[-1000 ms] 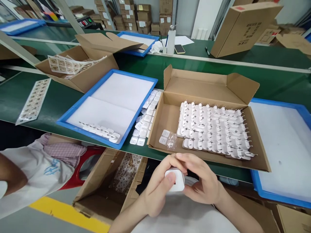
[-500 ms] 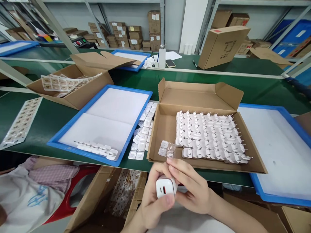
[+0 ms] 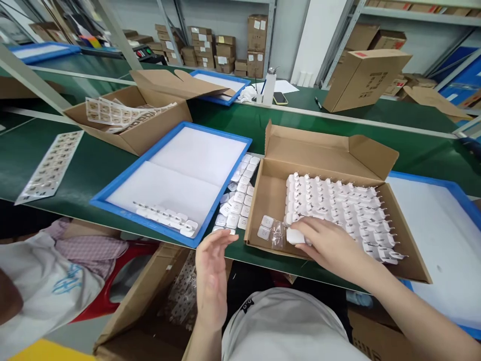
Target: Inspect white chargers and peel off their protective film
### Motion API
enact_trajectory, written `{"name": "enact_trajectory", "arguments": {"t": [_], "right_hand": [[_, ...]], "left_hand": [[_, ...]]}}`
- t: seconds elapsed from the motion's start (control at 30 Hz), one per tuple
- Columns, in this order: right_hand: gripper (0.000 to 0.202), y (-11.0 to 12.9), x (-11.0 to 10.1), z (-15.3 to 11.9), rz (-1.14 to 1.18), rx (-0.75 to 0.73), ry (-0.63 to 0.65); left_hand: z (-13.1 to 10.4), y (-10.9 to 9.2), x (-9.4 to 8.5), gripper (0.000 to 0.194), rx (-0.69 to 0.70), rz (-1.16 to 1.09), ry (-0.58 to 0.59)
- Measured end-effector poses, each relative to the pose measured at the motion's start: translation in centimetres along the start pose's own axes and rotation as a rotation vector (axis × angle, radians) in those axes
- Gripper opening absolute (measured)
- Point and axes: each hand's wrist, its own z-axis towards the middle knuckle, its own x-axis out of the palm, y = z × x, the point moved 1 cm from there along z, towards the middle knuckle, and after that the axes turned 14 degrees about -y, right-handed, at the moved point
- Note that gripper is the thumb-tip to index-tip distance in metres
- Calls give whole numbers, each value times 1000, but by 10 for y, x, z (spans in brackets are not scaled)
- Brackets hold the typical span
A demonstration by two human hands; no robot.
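My right hand (image 3: pixel 334 245) reaches over the front of an open cardboard box (image 3: pixel 272 175), its fingers closed on a white charger (image 3: pixel 295 236). Rows of white chargers (image 3: pixel 326 200) with their prongs up fill most of the box, just behind that hand. To the left of the held charger, inside the box, lie a few white square pieces (image 3: pixel 265 228) and clear plastic (image 3: pixel 278 234). My left hand (image 3: pixel 213 273) is raised in front of the table edge with nothing in it, fingers apart from the thumb. Many white square pieces (image 3: pixel 237 203) lie on the table beyond it.
A blue-framed tray (image 3: pixel 173 150) with a row of chargers (image 3: pixel 167 219) stands left of the box, another tray (image 3: pixel 436 220) right. Behind are a carton of sticker sheets (image 3: pixel 131 138), a bottle (image 3: pixel 269 86) and a phone (image 3: pixel 280 98). A person (image 3: pixel 48 281) sits at left.
My hands have parted. The charger held between them has gone to the right, into the box's front area, in my right hand. My left hand has let go and opened leftward. The view has shifted.
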Motion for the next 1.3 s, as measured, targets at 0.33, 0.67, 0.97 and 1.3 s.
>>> {"name": "enact_trajectory", "arguments": {"t": [0.33,0.67,0.97,1.3], "right_hand": [[27,5,51,21,-200,-271,284],[13,10,67,37,-350,-288,427],[16,13,63,52,-303,-152,535],[12,16,55,61,-294,48,571]], "left_hand": [[5,-17,-56,15,274,394,-520],[9,-15,-76,15,324,498,-615],[8,-13,-72,15,336,537,-569],[9,-13,-71,20,285,753,-503]]}}
